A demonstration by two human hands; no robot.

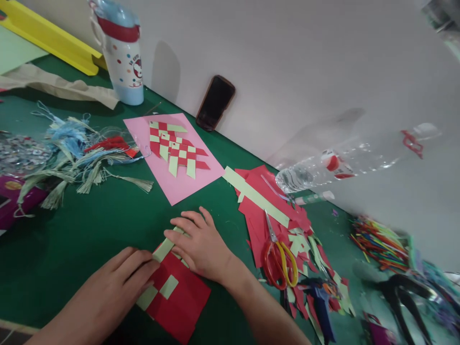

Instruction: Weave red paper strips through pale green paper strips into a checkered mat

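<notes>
A red paper sheet (189, 302) with light green strips woven through it lies on the green table in front of me. My left hand (124, 273) is at its left side, the fingers closed on the lower end of a light green paper strip (164, 249). Across the strip's upper end lies my right hand (201, 242), thumb and forefinger on the strip and the other fingers spread. The right thumb tip and part of the weave are hidden under that hand. Beyond them, woven red and green paper fish (178, 148) rest on a pink sheet (172, 189).
Red-and-yellow-handled scissors (278, 258) lie on red and green paper scraps (255, 239) at right, near a blue glue gun (321, 306). A clear bottle (323, 165), phone (215, 102) and white-blue flask (124, 57) stand along the wall. Tassels (86, 158) lie left.
</notes>
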